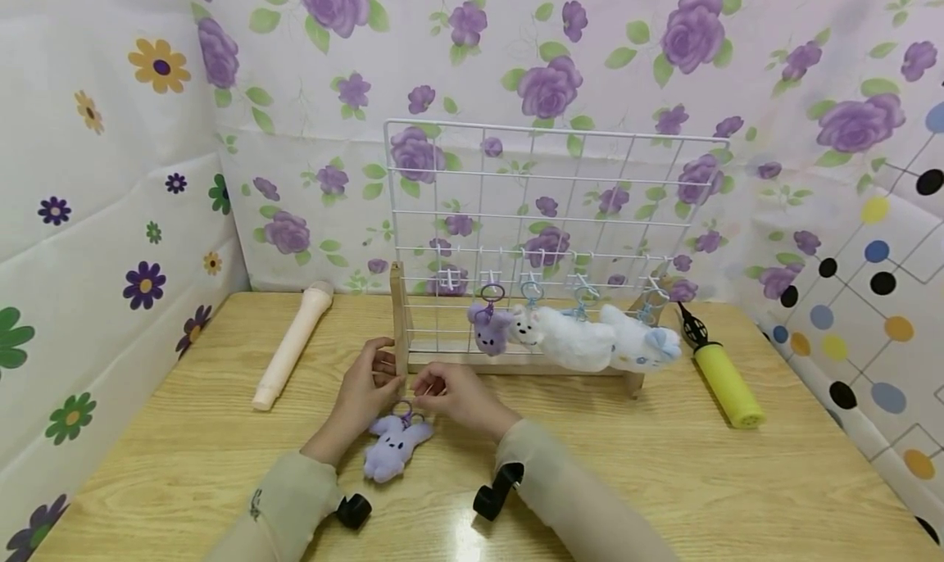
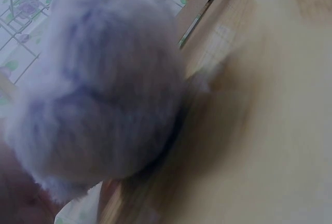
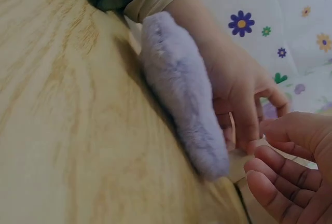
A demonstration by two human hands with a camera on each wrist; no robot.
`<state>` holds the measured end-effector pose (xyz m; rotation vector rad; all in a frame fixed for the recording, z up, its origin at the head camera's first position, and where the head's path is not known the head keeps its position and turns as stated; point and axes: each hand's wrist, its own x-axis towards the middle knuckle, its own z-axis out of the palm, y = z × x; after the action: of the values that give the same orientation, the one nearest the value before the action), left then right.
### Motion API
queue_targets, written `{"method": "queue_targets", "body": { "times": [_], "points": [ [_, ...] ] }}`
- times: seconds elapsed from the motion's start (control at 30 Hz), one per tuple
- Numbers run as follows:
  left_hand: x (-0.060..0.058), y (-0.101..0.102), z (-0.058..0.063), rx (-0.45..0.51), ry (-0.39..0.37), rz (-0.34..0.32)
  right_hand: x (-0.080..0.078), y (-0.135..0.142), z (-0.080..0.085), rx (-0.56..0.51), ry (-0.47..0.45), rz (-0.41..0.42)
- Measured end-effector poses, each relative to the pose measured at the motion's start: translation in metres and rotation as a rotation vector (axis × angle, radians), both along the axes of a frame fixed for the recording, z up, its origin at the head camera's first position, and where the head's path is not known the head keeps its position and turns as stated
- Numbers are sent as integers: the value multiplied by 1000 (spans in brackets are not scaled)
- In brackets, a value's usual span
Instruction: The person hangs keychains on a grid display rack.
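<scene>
A lilac plush keychain lies on the table at the front, its purple ring pointing toward the rack. My left hand is just above that ring with fingers bent downward; whether its fingertips pinch the ring I cannot tell. My right hand faces it from the other side, fingers loosely curled. In the right wrist view a gap shows between the thumb and fingers of the right hand, close to the fingertips of the left hand. The plush fills much of the left wrist view, blurred.
Behind the hands stands a white wire grid rack on a wooden base. From its hooks hang a small purple plush and several white plush keychains. A pale pink tube lies left, a yellow hand pump right.
</scene>
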<state>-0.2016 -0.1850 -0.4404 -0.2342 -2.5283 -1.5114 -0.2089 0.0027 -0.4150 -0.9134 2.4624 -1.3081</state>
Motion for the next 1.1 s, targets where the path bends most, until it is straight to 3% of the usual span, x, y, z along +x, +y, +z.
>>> {"method": "queue_targets", "body": {
  "times": [0.67,1.1],
  "points": [
    [-2,1,-1,-16,6,17,-5,-21,-19,100,57,-48],
    [0,1,0,-6,11,15,1,-24,-18,146,99,-84]
  ]
}}
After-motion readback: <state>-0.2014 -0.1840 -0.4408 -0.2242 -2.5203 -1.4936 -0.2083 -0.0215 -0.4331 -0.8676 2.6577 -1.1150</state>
